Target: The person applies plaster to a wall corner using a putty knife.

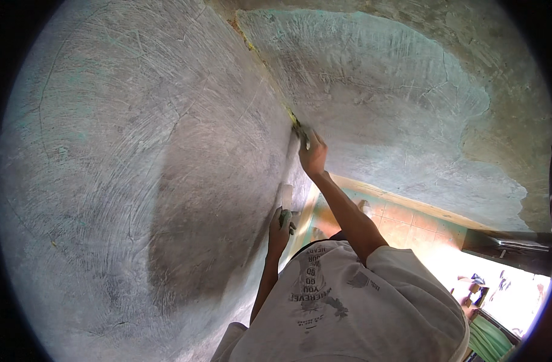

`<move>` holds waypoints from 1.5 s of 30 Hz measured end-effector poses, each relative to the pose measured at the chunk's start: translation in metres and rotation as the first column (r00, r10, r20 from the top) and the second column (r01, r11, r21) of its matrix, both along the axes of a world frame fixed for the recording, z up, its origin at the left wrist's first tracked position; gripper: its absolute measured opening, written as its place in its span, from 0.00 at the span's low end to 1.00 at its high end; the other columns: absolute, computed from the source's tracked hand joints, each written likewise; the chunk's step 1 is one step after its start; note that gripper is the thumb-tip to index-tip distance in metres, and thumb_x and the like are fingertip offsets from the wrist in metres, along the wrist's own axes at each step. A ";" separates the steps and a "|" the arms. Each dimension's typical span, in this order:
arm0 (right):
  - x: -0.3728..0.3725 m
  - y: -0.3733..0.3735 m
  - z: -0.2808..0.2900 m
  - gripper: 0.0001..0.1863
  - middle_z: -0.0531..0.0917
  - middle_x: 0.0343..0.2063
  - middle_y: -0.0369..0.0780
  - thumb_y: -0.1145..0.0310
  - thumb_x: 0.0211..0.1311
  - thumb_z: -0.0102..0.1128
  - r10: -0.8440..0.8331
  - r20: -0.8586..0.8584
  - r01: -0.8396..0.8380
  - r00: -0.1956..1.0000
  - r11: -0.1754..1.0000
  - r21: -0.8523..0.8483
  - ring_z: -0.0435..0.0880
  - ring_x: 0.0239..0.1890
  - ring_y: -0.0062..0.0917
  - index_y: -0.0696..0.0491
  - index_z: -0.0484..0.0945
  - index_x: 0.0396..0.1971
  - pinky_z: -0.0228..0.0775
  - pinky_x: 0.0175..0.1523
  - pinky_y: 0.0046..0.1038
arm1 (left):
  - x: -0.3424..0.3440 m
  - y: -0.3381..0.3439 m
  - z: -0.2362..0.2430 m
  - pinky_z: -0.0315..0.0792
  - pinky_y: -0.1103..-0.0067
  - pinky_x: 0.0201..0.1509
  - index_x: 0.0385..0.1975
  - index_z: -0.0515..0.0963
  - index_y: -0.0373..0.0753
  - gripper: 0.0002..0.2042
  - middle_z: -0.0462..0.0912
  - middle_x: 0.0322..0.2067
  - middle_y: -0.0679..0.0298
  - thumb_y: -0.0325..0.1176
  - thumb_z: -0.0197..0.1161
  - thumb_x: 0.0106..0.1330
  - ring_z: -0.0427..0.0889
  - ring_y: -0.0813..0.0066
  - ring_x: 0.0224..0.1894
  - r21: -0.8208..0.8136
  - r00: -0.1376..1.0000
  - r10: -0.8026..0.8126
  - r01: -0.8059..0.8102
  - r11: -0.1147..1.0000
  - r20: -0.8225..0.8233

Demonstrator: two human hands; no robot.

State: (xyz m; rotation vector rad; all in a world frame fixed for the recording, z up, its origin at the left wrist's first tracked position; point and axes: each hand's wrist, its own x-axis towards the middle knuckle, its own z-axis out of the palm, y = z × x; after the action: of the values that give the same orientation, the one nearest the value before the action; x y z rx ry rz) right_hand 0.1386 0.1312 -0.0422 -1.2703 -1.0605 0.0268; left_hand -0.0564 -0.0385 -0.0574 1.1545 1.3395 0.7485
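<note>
Holding right hand [313, 158] nearer than left hand [280, 230] to the wall seam [264, 63] running up-left from bunched fingers, perhaps pinching something hidden.

The left grip [280, 229] partly hides its tool [287, 195].

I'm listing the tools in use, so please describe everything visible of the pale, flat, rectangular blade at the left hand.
The pale, flat, rectangular blade looks plain and straight-sided; its exact material is unclear. It points toward the top of the picture, its lower end gripped by the left hand, which hides any handle. It shows beside the scratched grey wall; whether they touch cannot be told.
</note>
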 end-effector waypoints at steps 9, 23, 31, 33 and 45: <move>-0.011 0.002 0.078 0.12 0.86 0.36 0.48 0.83 0.61 0.63 0.044 0.023 -0.046 0.999 0.993 0.111 0.86 0.38 0.48 0.57 0.84 0.44 0.77 0.40 0.38 | -0.017 -0.007 -0.005 0.70 0.81 0.28 0.51 0.74 0.34 0.10 0.82 0.35 0.64 0.33 0.55 0.80 0.76 0.83 0.26 -0.061 0.998 -0.050 0.047 0.997 -0.037; -0.022 0.001 0.054 0.09 0.86 0.36 0.49 0.80 0.65 0.61 -0.029 -0.056 0.033 0.998 0.997 0.074 0.86 0.38 0.48 0.57 0.85 0.43 0.76 0.41 0.37 | -0.028 -0.016 0.003 0.70 0.81 0.28 0.51 0.74 0.34 0.09 0.87 0.42 0.62 0.32 0.53 0.80 0.75 0.84 0.26 -0.052 0.995 -0.080 0.077 0.996 -0.061; -0.023 0.005 -0.004 0.11 0.85 0.35 0.49 0.82 0.62 0.61 -0.098 -0.122 0.091 0.988 0.994 -0.065 0.85 0.38 0.48 0.56 0.85 0.43 0.76 0.41 0.40 | -0.032 -0.031 -0.012 0.70 0.83 0.30 0.51 0.75 0.35 0.10 0.87 0.41 0.62 0.33 0.54 0.80 0.76 0.84 0.27 0.007 0.991 -0.123 0.124 0.992 -0.057; -0.028 0.005 0.037 0.09 0.86 0.35 0.49 0.80 0.64 0.62 -0.106 -0.101 0.106 0.989 0.994 -0.011 0.86 0.37 0.48 0.56 0.85 0.42 0.76 0.39 0.39 | -0.036 -0.033 -0.015 0.71 0.83 0.30 0.51 0.75 0.35 0.10 0.87 0.41 0.62 0.33 0.54 0.80 0.76 0.84 0.27 -0.006 0.991 -0.125 0.125 0.992 -0.042; -0.029 0.001 0.002 0.11 0.88 0.38 0.48 0.78 0.62 0.66 -0.151 -0.152 0.130 0.977 0.982 -0.139 0.88 0.39 0.46 0.57 0.87 0.44 0.78 0.43 0.34 | -0.035 -0.035 -0.022 0.70 0.83 0.30 0.48 0.74 0.35 0.09 0.87 0.42 0.62 0.33 0.54 0.79 0.76 0.84 0.26 -0.094 0.995 -0.096 0.095 0.991 -0.011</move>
State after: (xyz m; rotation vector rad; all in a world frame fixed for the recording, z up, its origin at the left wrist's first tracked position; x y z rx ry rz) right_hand 0.1098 0.1319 -0.0400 -1.4323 -0.8375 0.0900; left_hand -0.0911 -0.0735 -0.0798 1.1436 1.3087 0.6026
